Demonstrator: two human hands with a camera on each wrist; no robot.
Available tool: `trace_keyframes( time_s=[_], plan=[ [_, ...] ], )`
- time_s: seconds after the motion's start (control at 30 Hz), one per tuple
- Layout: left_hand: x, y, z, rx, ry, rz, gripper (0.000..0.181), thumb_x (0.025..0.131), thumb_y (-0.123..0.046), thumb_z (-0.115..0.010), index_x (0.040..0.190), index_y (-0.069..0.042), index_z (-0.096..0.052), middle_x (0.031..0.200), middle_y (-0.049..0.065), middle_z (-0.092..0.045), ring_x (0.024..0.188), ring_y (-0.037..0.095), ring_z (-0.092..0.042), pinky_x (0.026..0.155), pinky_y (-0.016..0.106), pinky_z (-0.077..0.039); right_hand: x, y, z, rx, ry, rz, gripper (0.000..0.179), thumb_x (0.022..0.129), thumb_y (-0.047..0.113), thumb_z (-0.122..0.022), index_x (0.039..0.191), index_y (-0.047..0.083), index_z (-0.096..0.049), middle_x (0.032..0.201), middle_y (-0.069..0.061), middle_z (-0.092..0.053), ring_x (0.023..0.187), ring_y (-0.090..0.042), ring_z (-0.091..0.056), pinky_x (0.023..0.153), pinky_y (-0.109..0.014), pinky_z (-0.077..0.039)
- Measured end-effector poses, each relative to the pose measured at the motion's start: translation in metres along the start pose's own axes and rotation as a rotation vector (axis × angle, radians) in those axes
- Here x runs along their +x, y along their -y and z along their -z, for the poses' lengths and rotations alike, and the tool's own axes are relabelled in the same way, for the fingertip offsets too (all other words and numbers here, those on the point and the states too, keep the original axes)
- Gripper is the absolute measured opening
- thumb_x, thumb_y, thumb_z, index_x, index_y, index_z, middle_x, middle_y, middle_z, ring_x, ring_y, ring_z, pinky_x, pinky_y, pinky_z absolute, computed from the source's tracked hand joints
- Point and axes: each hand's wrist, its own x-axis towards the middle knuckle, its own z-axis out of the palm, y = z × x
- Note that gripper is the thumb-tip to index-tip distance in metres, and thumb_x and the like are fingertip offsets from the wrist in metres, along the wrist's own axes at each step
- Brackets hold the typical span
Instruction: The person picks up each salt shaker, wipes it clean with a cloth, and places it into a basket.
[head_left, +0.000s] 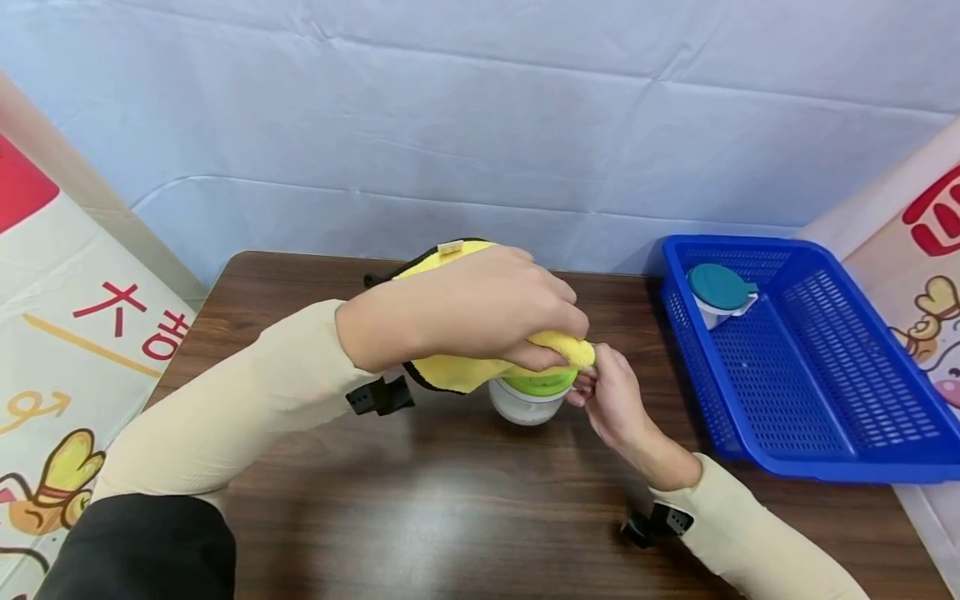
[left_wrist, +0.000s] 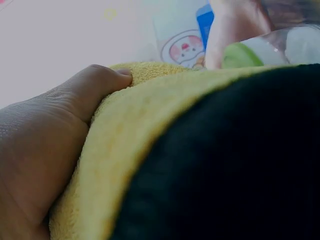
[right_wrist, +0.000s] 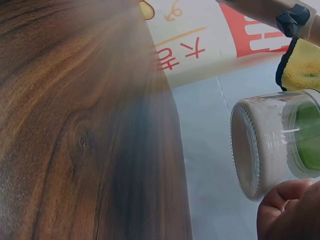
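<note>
My left hand (head_left: 487, 304) grips a yellow cloth (head_left: 457, 375) with a black edge, and a fold of it lies against the top of a clear jar (head_left: 525, 408). The jar has a green lid (head_left: 543, 383) and a whitish lower part. At its right side, my right hand (head_left: 618, 400) holds the jar with curled fingers. The jar's underside shows in the right wrist view, held off the table. Seen from the left wrist, the thumb (left_wrist: 107, 77) presses on the cloth, and its dark edging fills much of that view.
On the right of the brown wooden table (head_left: 420, 517) stands a blue plastic basket (head_left: 750, 442). Inside its far left corner is a white container with a teal lid (head_left: 720, 286) and a handle. A pale sheet (head_left: 450, 108) hangs behind the table, with printed panels (head_left: 97, 358) at the sides.
</note>
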Motion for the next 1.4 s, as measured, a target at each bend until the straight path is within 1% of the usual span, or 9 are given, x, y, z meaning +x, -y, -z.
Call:
trace_keyframes(
  time_s=[0.13,0.2,0.27,0.4,0.77,0.93,1.03,1.1,1.4],
  plan=[
    [0.009,-0.005,-0.009,0.019,0.037,-0.004,0.013,0.097,-0.031,-0.062,0.099,-0.02,-0.07,0.084,-0.005,-0.061,0.073,0.012,-0.056,0.07,0.035,-0.046,-0.001,-0.001,0.0,0.01,0.01,0.021,0.043,0.099,0.008,-0.029,0.07,0.017,-0.059,0.06,0.006,-0.041,0.054,-0.008,-0.03,0.054,-0.023,-0.022],
    [0.012,-0.007,-0.014,0.03,0.07,0.006,0.015,0.097,-0.032,-0.063,0.103,-0.021,-0.071,0.085,-0.005,-0.062,0.075,0.012,-0.057,0.071,0.035,-0.047,-0.001,-0.001,0.0,0.012,0.016,0.036,0.044,0.099,0.007,-0.028,0.071,0.017,-0.061,0.064,0.006,-0.05,0.054,-0.006,-0.036,0.052,-0.02,-0.026],
    [0.015,-0.009,-0.019,0.046,0.1,0.016,0.015,0.096,-0.031,-0.063,0.105,-0.021,-0.07,0.086,-0.005,-0.064,0.074,0.013,-0.057,0.07,0.035,-0.047,-0.001,-0.001,0.0,0.013,0.02,0.048,0.045,0.098,0.006,-0.028,0.069,0.016,-0.06,0.064,0.006,-0.052,0.054,-0.006,-0.038,0.05,-0.019,-0.028],
    [0.017,-0.009,-0.027,0.088,0.142,0.036,0.016,0.096,-0.032,-0.063,0.104,-0.02,-0.069,0.087,-0.005,-0.065,0.074,0.014,-0.058,0.07,0.036,-0.048,-0.003,0.0,-0.002,-0.006,0.023,0.049,0.043,0.096,0.005,-0.028,0.064,0.016,-0.054,0.06,0.007,-0.048,0.053,-0.007,-0.035,0.051,-0.022,-0.025],
    [0.017,-0.008,-0.036,0.165,0.153,0.026,0.021,0.091,-0.033,-0.066,0.11,-0.025,-0.069,0.087,-0.004,-0.066,0.075,0.017,-0.062,0.071,0.038,-0.05,-0.006,-0.002,-0.004,-0.032,0.05,0.056,0.044,0.096,0.006,-0.03,0.063,0.017,-0.056,0.059,0.008,-0.046,0.053,-0.006,-0.034,0.052,-0.022,-0.025],
    [0.018,-0.007,-0.037,0.18,0.182,0.04,0.016,0.091,-0.032,-0.067,0.104,-0.024,-0.07,0.088,-0.004,-0.066,0.076,0.017,-0.062,0.071,0.037,-0.049,-0.006,-0.003,-0.004,-0.035,0.045,0.043,0.038,0.097,0.006,-0.03,0.061,0.014,-0.041,0.058,0.005,-0.032,0.054,-0.01,-0.026,0.054,-0.025,-0.022],
    [0.02,-0.005,-0.037,0.183,0.207,0.054,0.013,0.09,-0.03,-0.068,0.101,-0.024,-0.07,0.089,-0.005,-0.066,0.078,0.017,-0.062,0.073,0.037,-0.049,-0.006,-0.002,-0.004,-0.036,0.038,0.03,0.034,0.096,0.006,-0.031,0.063,0.012,-0.027,0.061,0.001,-0.021,0.056,-0.013,-0.021,0.056,-0.026,-0.019],
    [0.021,-0.004,-0.037,0.188,0.222,0.062,0.013,0.09,-0.029,-0.067,0.102,-0.024,-0.07,0.091,-0.004,-0.066,0.08,0.017,-0.063,0.074,0.037,-0.049,-0.006,-0.002,-0.004,-0.036,0.032,0.022,0.032,0.096,0.006,-0.031,0.066,0.011,-0.023,0.063,-0.001,-0.017,0.057,-0.014,-0.019,0.056,-0.027,-0.018],
    [0.021,0.008,-0.039,0.178,0.243,0.1,0.016,0.092,-0.03,-0.066,0.106,-0.023,-0.07,0.093,-0.003,-0.066,0.085,0.018,-0.064,0.076,0.038,-0.049,-0.005,-0.003,-0.004,-0.038,0.032,0.018,0.03,0.095,0.005,-0.03,0.066,0.012,-0.025,0.062,0.001,-0.017,0.057,-0.014,-0.019,0.055,-0.025,-0.02]
  ],
)
